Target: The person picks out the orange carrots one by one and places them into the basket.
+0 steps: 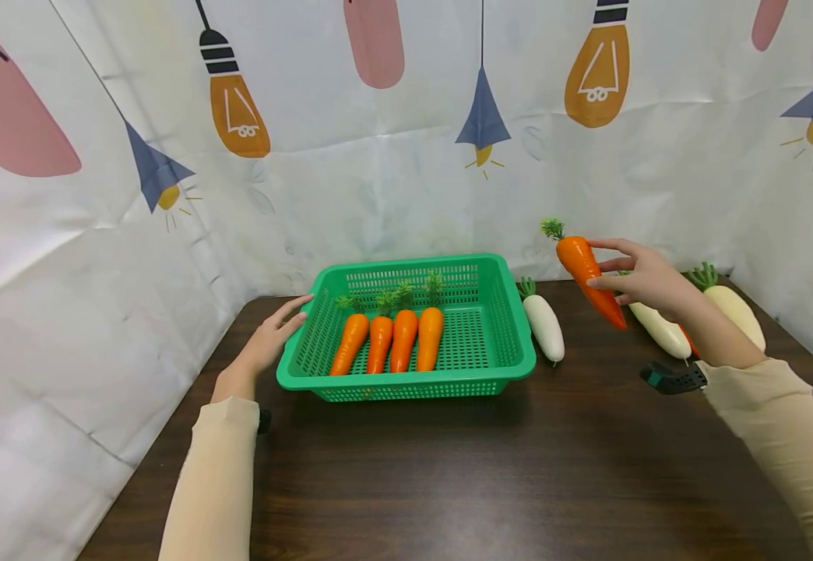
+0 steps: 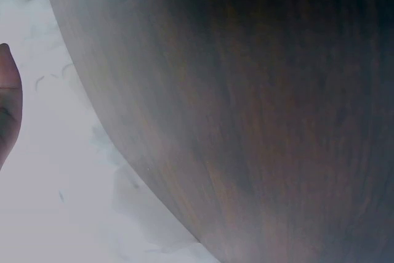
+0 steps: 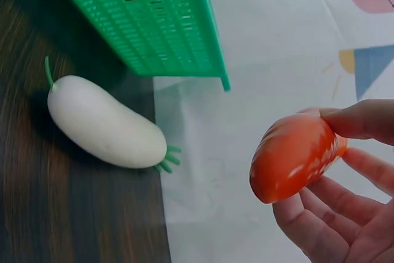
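Observation:
In the head view my right hand (image 1: 641, 273) pinches an orange carrot (image 1: 580, 265) between thumb and fingers, raised above the table, green top up and to the left. The right wrist view shows this carrot (image 3: 289, 158) end-on. A green plastic basket (image 1: 406, 382) stands on the table, with several carrots (image 1: 404, 339) lying side by side inside, green tops toward the back. My left hand (image 1: 269, 335) is at the basket's left rim, fingers extended along it. Only a sliver of the left hand (image 2: 8, 100) enters the left wrist view.
A white radish (image 1: 544, 327) lies just right of the basket. Farther right are another pale radish (image 1: 662, 331), a red-orange piece partly hidden behind it, and a larger pale radish (image 1: 736, 312). The dark wood table (image 1: 406, 475) meets a patterned white curtain (image 1: 406, 187) behind.

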`<state>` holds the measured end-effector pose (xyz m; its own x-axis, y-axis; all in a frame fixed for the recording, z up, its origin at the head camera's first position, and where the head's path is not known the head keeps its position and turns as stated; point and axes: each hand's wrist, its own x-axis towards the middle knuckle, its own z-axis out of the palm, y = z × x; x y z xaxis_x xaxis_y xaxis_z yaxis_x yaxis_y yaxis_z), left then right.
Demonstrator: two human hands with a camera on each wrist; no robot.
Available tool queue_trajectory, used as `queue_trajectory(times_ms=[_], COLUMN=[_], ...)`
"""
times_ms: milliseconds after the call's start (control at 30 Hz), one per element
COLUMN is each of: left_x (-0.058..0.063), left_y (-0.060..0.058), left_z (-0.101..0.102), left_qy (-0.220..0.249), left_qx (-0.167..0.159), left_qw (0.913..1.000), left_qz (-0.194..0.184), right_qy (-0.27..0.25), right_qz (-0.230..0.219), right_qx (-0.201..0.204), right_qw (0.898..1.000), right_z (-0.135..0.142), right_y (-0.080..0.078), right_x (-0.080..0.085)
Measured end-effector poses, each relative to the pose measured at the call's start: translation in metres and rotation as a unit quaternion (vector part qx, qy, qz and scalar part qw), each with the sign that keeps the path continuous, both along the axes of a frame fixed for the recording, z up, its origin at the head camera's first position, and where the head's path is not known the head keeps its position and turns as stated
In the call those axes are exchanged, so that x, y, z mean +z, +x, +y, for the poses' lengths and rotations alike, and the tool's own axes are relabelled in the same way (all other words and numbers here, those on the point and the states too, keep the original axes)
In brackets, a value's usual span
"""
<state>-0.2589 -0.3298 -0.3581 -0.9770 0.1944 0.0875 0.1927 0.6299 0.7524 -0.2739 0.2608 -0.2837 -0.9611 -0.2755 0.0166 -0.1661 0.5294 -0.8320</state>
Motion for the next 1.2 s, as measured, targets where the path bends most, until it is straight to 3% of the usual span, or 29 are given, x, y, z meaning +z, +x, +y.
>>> queue_trajectory(times_ms=[200, 433, 1200], left_x=[0.001, -0.001, 0.001], left_y=[0.0, -0.001, 0.0], left_z=[0.001, 0.0, 0.001], left_qy=[-0.002, -0.008, 0.001], left_qx=[0.0, 0.002, -0.001], left_qw=[1.0, 1.0, 1.0], left_qz=[0.004, 0.003, 0.001], right_qy=[-0.015, -0.076, -0.153], right_qz=[-0.019, -0.066, -0.115], right_qx=[0.013, 0.037, 0.096], right_qw=[1.0, 0.994, 0.977], right_z=[-0.006, -0.016, -0.065], right_y=[-0.002, -0.006, -0.014], right_x=[0.001, 0.0, 0.006])
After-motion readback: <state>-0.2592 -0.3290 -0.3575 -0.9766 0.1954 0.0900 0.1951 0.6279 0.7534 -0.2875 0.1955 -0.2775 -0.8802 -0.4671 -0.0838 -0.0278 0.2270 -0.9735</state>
